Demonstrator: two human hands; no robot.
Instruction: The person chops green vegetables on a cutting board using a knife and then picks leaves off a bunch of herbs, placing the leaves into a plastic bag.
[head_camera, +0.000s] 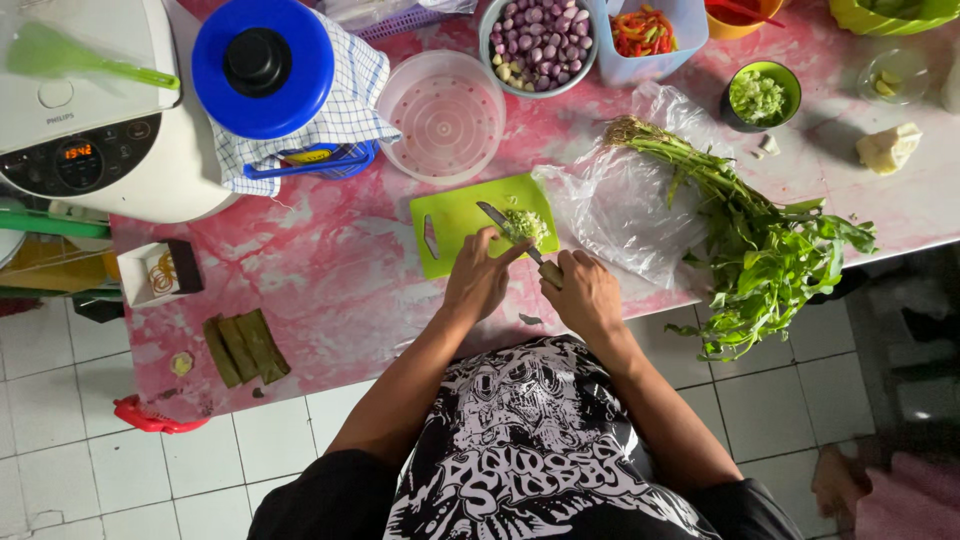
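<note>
A small green cutting board (450, 215) lies on the pink marbled table (320, 270). On it sits a little heap of chopped green vegetable (526, 225). My right hand (582, 292) grips the handle of a knife (497, 217), whose blade lies across the board and into the heap. My left hand (478, 276) rests at the board's near edge, its fingertips touching the heap beside the blade.
A bunch of leafy greens (760, 250) lies to the right beside a clear plastic bag (615, 205). Behind the board stand a clear round container (445, 115), a bowl of shallots (540, 40), a tub of chillies (645, 35) and a blue-lidded jar (262, 65). A rice cooker (90, 120) is far left.
</note>
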